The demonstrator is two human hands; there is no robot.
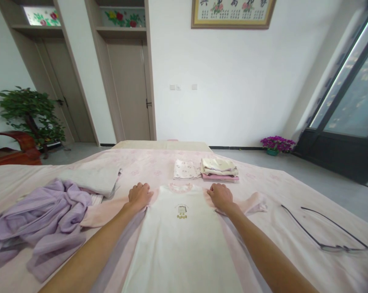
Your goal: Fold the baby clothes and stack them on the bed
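Observation:
A white shirt (184,244) with pink sleeves and a small printed figure on its chest lies spread, front up, on the pink cloth (153,162). At its left shoulder seam, my left hand (140,195) has its fingers curled down on the fabric. My right hand (221,196) rests the same way at the right shoulder, fingers bent and closed on the cloth. The left sleeve reaches under the edge of a lilac garment heap (46,215). Beyond the collar are a folded patterned piece (186,169) and a folded clothes stack (219,169).
Eyeglasses (333,246) lie on the right with their arms unfolded. A folded white ribbed garment (92,179) is behind the lilac heap. Past the covered surface are a potted plant (31,114), a red wooden chair (19,144) and purple flowers (277,143).

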